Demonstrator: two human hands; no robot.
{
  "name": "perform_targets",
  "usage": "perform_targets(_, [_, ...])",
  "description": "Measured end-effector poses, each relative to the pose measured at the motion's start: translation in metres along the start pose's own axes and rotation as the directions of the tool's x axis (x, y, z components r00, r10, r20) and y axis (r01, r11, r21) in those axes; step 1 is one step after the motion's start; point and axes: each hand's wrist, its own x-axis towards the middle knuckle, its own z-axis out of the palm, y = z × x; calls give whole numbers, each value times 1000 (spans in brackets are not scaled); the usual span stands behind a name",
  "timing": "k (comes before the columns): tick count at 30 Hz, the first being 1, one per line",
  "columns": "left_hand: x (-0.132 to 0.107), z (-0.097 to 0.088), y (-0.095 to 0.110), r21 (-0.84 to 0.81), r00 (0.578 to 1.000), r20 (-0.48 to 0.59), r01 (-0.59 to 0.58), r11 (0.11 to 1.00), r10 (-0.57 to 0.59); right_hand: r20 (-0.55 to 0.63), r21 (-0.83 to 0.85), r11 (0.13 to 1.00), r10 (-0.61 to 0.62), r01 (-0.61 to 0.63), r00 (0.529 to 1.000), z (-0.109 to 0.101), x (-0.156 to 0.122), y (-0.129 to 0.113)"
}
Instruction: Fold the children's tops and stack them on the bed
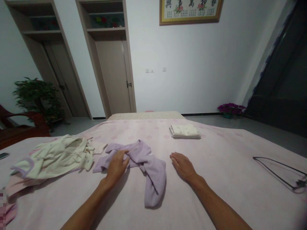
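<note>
Head: pink sheet [230,172], white wall [192,67]

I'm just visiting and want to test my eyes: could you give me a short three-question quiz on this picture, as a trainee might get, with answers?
1. Which of the person's hands is at the purple garment?
2. True or false: in the picture, the folded cloth lies to the right of that garment.
3. Fill in: high on the wall hangs a ____.

Key:
1. The left hand.
2. True.
3. Framed picture.
</note>
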Motion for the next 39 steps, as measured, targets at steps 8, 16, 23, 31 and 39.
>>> perform_targets(8, [-11,35,-30,331,996,74,22,943,-50,29,288,957,-37,27,999,-18,-1,-50])
perform_targets(16, [-10,25,-26,291,996,88,6,957,-33,213,315,949,-91,20,973,-5,-6,-87])
perform_targets(23, [-16,11,-12,118,994,107,11,993,-23,-71,603,784,238,-148,969,-5,9,-67])
perform_targets(31, [-21,-42,39,-376,689,649,-81,923,325,-139,777,514,703,-364,697,-41,16,29])
perform_targets(39, [-13,-24,43,-204,877,480,123,971,-10,-40,542,761,448,-357,893,-28,16,34])
